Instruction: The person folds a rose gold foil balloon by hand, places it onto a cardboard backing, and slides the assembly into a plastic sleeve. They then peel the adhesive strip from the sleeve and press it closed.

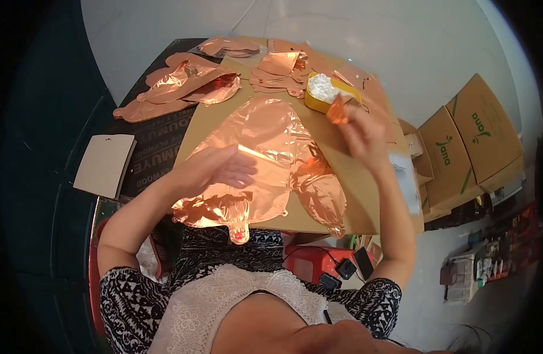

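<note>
A large rose-gold foil balloon (pixel 265 130), flat and crinkled, lies across the cardboard-covered table in front of me, its tabbed neck hanging over the near edge. My left hand (pixel 227 168) is over the middle of the balloon, fingers stretched out and nothing in them. Up and to the right, my right hand (pixel 366 133) pinches a small piece of copper-coloured foil (pixel 337 111) between thumb and fingers. That piece is at the near rim of a yellow tub (pixel 316 105), which holds a white powdery or fluffy material (pixel 322 88).
More flat foil balloons (pixel 183 82) are piled at the back left, with another stack (pixel 277 71) at the back middle. Cardboard boxes (pixel 460 153) stand right of the table. A pale notebook-like block (pixel 104 165) sits at the left. Under the near edge is a red stool (pixel 310 265) with chargers.
</note>
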Demonstrator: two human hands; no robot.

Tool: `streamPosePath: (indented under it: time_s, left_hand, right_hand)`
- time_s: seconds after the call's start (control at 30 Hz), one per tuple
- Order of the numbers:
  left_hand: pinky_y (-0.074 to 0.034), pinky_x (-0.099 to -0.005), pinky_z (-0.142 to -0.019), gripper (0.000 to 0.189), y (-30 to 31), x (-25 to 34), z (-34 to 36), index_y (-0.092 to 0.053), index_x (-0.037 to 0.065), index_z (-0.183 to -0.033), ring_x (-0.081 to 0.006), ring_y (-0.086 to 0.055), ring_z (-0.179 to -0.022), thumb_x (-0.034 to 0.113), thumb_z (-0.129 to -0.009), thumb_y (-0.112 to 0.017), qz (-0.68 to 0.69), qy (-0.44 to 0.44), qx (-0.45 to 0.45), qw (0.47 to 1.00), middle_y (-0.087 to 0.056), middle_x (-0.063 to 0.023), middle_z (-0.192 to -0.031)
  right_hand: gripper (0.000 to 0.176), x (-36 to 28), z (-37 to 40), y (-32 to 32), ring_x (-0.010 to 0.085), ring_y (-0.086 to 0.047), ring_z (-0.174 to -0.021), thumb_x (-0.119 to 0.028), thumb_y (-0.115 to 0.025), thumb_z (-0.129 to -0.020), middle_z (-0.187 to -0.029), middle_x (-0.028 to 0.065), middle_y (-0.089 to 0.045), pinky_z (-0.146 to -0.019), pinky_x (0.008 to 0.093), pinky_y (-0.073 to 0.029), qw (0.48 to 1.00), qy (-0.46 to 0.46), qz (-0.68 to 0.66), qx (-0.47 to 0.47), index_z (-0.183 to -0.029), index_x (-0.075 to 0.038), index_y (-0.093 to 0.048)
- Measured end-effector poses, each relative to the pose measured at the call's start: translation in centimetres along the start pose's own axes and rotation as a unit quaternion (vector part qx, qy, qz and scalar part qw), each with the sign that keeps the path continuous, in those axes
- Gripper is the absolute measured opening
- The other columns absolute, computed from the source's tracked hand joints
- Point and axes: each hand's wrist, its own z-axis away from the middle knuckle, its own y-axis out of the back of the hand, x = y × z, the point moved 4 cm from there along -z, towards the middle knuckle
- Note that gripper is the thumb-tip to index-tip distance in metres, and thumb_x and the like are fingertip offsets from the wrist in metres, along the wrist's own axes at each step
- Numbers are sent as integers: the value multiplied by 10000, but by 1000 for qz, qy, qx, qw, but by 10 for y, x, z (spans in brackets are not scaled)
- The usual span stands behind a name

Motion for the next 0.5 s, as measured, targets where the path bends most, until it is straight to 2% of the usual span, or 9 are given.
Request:
streamPosePath:
  time_s: [0.03,0.13,0.23,0.33,0.43,0.5]
  left_hand:
    - [-482,-377,-926,684,-3,-7,-17,-431,-122,-1305,-281,-602,-1080,477,-991,-330,48,32,-37,998,-587,-221,-1192]
    - [-506,-380,-886,831,-16,-16,-64,-375,-147,-1302,-283,-627,-991,603,-952,-311,149,103,-61,982,-590,-246,-1115]
    - [-499,-409,-893,780,-29,-20,-98,-417,-100,-1308,-275,-630,-1005,584,-963,-272,172,149,-115,967,-602,-228,-1158]
    - [-500,-412,-894,760,-36,-30,-132,-435,-77,-1292,-260,-629,-1004,588,-956,-290,171,144,-177,958,-600,-217,-1171]
    - [-508,-401,-895,592,-52,-23,-147,-466,-30,-1279,-237,-630,-1004,469,-978,-361,206,78,-127,967,-607,-169,-1186]
    - [-516,-427,-878,438,-52,-24,-152,-487,12,-1260,-235,-634,-989,338,-973,-431,214,71,-100,969,-613,-140,-1164]
  right_hand:
    - [251,-18,7,-5,294,-617,-872,32,-634,-774,-965,140,-612,-775,332,-498,999,30,-5,-10,-1019,10,-585]
    - [261,-63,30,-20,343,-619,-979,45,-646,-756,-1050,163,-620,-838,385,-514,995,88,3,-38,-1002,11,-564]
    - [232,-95,46,-28,371,-606,-1038,35,-654,-730,-1099,181,-614,-841,401,-527,988,139,-34,-61,-937,-1,-555]
    - [200,-118,55,-33,356,-612,-1044,-17,-634,-701,-1116,186,-617,-821,388,-543,980,187,6,-69,-878,12,-545]
    - [177,-131,64,-38,341,-618,-1033,-41,-625,-694,-1116,193,-619,-825,383,-544,978,199,20,-68,-840,26,-551]
    - [173,-139,68,-40,337,-620,-1023,-59,-631,-690,-1114,197,-619,-824,382,-546,973,220,28,-60,-820,28,-558]
